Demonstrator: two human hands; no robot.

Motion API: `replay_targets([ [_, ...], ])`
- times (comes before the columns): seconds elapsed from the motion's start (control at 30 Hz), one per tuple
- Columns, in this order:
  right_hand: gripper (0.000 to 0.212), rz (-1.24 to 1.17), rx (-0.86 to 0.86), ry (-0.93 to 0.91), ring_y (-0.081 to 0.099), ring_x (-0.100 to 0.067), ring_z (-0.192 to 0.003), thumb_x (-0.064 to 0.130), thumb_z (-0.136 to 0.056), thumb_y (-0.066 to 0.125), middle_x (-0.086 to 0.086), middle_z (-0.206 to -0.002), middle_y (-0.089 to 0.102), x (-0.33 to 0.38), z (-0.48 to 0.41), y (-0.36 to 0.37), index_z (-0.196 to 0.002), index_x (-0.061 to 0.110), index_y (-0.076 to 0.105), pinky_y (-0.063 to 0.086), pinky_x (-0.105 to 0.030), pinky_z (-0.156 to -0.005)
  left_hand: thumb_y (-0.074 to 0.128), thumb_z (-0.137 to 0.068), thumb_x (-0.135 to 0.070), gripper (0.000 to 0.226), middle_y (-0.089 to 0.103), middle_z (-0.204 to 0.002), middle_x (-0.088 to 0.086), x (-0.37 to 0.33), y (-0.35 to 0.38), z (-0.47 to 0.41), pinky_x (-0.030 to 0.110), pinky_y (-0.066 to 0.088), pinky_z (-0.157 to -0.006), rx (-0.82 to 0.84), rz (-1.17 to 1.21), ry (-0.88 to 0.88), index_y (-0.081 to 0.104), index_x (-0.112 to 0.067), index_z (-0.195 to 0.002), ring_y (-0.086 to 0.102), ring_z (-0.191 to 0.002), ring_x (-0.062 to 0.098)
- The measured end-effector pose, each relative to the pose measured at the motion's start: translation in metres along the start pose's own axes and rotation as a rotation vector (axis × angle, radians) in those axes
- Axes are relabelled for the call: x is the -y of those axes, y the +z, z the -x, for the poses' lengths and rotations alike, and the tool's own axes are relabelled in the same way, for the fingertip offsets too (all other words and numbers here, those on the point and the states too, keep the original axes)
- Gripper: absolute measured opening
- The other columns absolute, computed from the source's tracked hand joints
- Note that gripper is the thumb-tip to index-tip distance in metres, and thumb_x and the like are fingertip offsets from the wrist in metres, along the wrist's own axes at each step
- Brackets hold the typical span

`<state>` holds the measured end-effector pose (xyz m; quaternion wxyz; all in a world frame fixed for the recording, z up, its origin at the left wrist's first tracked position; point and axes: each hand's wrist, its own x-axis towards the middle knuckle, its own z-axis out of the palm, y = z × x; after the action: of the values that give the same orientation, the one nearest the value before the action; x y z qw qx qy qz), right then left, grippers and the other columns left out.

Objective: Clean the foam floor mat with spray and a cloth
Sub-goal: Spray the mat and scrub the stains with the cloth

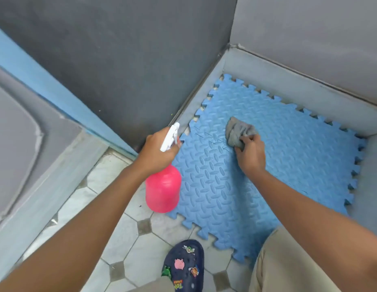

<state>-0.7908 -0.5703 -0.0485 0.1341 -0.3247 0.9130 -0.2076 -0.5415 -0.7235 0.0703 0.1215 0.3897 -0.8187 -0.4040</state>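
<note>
A blue foam floor mat with puzzle-tooth edges lies in a corner between grey walls. My right hand presses a crumpled grey cloth onto the mat's upper middle. My left hand grips the neck of a pink spray bottle with a white trigger head, held above the mat's left edge, nozzle pointing toward the corner. Thin dark lines mark the mat just left of the cloth.
Grey walls and a low grey skirting box the mat in at the back and right. Pale tiled floor spreads at lower left. My dark clog and beige-trousered knee rest by the mat's near edge.
</note>
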Motion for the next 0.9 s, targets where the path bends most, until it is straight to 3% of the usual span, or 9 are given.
replay_targets([
  [0.13,0.036,0.047,0.11,-0.109,0.047,-0.034,-0.112,0.02,-0.089,0.068,-0.009,-0.129,0.047,0.048,0.058,0.03,-0.124,0.016,0.063,0.051,-0.044,-0.087,0.065,-0.087,-0.009,0.017,0.058,-0.067,-0.01,0.016,-0.013,0.041,0.023,0.041,-0.062,-0.064,0.101,0.071,0.057,-0.024,-0.087,0.051,-0.062,0.014],
  [0.23,0.036,0.063,0.175,-0.153,0.046,-0.032,-0.111,0.021,-0.09,0.066,-0.007,-0.127,0.046,0.071,0.1,0.045,-0.126,0.018,0.061,0.053,-0.044,-0.083,0.063,-0.087,-0.01,0.011,0.065,-0.074,0.004,0.032,-0.022,0.069,0.03,0.046,-0.065,-0.15,0.164,0.069,0.065,-0.014,-0.097,0.059,-0.067,0.023],
  [0.33,0.036,0.076,0.206,-0.186,0.047,-0.031,-0.111,0.022,-0.09,0.066,-0.007,-0.125,0.047,0.085,0.136,0.058,-0.125,0.018,0.061,0.053,-0.043,-0.08,0.061,-0.086,-0.006,0.014,0.061,-0.066,0.007,0.043,-0.025,0.092,0.025,0.043,-0.059,-0.29,0.178,0.068,0.069,-0.008,-0.097,0.053,-0.058,0.019],
  [0.5,0.038,0.085,0.232,-0.183,0.047,-0.034,-0.112,0.022,-0.09,0.067,-0.011,-0.127,0.048,0.104,0.157,0.07,-0.127,0.014,0.062,0.053,-0.044,-0.086,0.063,-0.082,-0.005,0.005,0.048,-0.061,-0.006,0.074,-0.046,0.124,0.02,0.039,-0.057,-0.538,0.108,0.015,0.061,-0.008,-0.083,0.045,-0.055,0.005],
  [0.7,0.044,0.099,0.233,-0.141,0.049,-0.035,-0.114,0.021,-0.091,0.066,-0.012,-0.131,0.046,0.11,0.156,0.071,-0.133,0.012,0.059,0.05,-0.043,-0.091,0.075,-0.089,-0.017,0.017,0.055,-0.071,-0.014,0.117,-0.075,0.134,0.015,0.04,-0.065,-0.669,0.107,-0.07,0.067,-0.006,-0.1,0.052,-0.062,0.001],
  [0.8,0.048,0.093,0.257,-0.153,0.05,-0.034,-0.114,0.022,-0.09,0.068,-0.01,-0.133,0.046,0.11,0.16,0.071,-0.136,0.014,0.057,0.05,-0.041,-0.091,0.075,-0.087,-0.021,0.023,0.064,-0.082,-0.002,0.126,-0.08,0.127,0.013,0.042,-0.072,-0.859,0.123,-0.097,0.068,-0.003,-0.1,0.057,-0.072,0.013],
  [0.9,0.05,0.082,0.278,-0.173,0.05,-0.032,-0.116,0.022,-0.089,0.071,-0.009,-0.134,0.046,0.108,0.164,0.074,-0.136,0.014,0.057,0.051,-0.042,-0.092,0.076,-0.088,-0.019,0.029,0.069,-0.094,0.009,0.13,-0.084,0.124,0.007,0.039,-0.076,-0.946,0.123,-0.113,0.067,0.001,-0.106,0.058,-0.077,0.016],
])
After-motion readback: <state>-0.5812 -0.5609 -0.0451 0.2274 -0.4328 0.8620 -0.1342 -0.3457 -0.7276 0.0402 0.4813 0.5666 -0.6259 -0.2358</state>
